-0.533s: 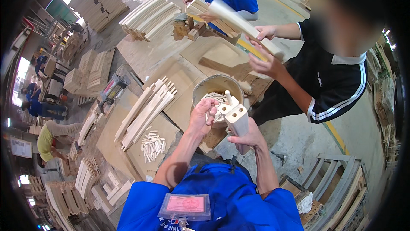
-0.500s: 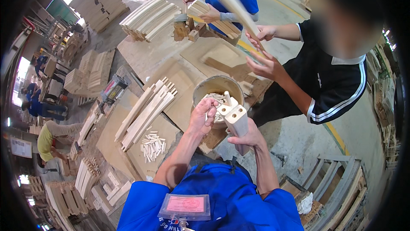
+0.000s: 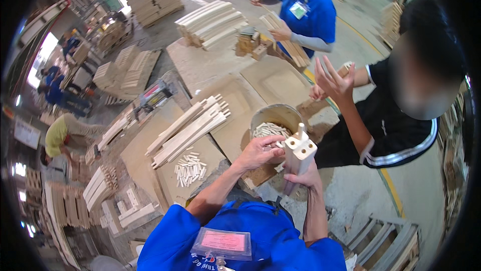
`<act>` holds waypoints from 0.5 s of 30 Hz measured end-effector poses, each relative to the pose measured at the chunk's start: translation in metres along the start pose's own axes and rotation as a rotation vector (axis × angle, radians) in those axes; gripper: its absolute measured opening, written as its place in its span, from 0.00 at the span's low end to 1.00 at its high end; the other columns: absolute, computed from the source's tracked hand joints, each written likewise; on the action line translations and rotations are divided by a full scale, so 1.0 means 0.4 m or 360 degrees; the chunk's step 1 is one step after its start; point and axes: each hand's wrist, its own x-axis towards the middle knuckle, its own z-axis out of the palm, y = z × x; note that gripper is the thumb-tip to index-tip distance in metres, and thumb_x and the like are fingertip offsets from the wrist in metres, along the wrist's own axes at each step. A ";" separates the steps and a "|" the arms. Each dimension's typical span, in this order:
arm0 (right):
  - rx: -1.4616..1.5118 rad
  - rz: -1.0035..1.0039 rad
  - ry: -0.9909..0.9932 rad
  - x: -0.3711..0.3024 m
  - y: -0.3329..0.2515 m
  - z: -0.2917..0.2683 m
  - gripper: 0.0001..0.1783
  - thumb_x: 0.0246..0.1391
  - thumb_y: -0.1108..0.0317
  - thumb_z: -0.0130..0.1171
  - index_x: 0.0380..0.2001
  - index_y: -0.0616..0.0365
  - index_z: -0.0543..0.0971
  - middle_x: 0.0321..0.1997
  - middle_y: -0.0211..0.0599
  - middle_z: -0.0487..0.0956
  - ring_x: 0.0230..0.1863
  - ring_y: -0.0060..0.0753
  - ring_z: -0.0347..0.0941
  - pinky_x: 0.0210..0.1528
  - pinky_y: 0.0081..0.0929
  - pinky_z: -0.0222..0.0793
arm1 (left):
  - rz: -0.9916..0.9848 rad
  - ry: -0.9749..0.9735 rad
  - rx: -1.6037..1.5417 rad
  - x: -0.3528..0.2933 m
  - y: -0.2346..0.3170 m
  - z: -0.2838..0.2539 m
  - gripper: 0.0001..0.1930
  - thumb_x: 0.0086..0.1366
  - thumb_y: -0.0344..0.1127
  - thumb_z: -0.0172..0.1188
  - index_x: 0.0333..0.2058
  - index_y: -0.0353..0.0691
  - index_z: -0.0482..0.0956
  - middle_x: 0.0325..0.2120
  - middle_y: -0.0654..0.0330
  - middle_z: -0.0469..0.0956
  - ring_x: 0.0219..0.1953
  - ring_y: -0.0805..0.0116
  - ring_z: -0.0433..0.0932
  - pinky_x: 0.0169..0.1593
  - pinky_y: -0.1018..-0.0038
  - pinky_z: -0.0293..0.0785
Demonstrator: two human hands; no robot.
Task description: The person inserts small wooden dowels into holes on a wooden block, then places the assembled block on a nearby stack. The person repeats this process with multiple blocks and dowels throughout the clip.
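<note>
My right hand is wrapped around two pale wooden bars, held together and upright. Drilled holes show in their top ends, and a short wooden dowel stands up from one of them. Close beside the bars' left side is my left hand, thumb and fingers drawn together; whatever is between the fingertips is too small to make out. Just beyond both hands stands a bucket with many loose dowels inside.
On the table to the left lie several wooden rails and a dowel pile. A co-worker in black stands close on the right; another in blue holds wooden pieces beyond. A slatted pallet lies at lower right.
The view has shifted, so the scene sits further right and lower. My left hand has come closer to the bars, its fingers less curled. The nearby co-worker has raised an open hand and lowered the wooden piece.
</note>
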 end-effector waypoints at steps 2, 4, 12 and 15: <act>-0.0042 -0.0028 -0.0046 -0.004 0.004 -0.007 0.42 0.31 0.66 0.79 0.54 0.63 0.76 0.44 0.38 0.82 0.41 0.27 0.81 0.44 0.29 0.78 | -0.0068 -0.0043 -0.0120 -0.006 0.003 0.013 0.14 0.71 0.38 0.61 0.49 0.37 0.81 0.37 0.66 0.81 0.36 0.82 0.76 0.38 0.82 0.72; -0.0058 -0.0031 -0.0076 -0.004 0.009 -0.012 0.41 0.31 0.67 0.79 0.54 0.63 0.76 0.44 0.38 0.82 0.41 0.26 0.81 0.44 0.28 0.78 | 0.0024 0.0047 -0.0012 -0.006 0.008 0.012 0.13 0.73 0.38 0.58 0.50 0.36 0.78 0.28 0.67 0.75 0.23 0.83 0.69 0.23 0.84 0.63; -0.0753 -0.0248 -0.0033 -0.031 0.030 -0.046 0.39 0.29 0.65 0.78 0.50 0.62 0.76 0.42 0.41 0.83 0.41 0.34 0.80 0.46 0.32 0.76 | 0.0392 0.0016 0.0043 -0.036 0.151 0.008 0.11 0.75 0.40 0.55 0.43 0.37 0.77 0.24 0.68 0.73 0.22 0.82 0.68 0.24 0.84 0.64; -0.0818 -0.0222 0.0025 -0.034 0.025 -0.036 0.39 0.29 0.66 0.78 0.51 0.61 0.77 0.42 0.43 0.83 0.41 0.38 0.81 0.46 0.33 0.76 | 0.0498 0.0097 0.0553 -0.034 0.178 0.013 0.07 0.73 0.34 0.57 0.39 0.36 0.78 0.23 0.61 0.76 0.23 0.75 0.73 0.29 0.78 0.71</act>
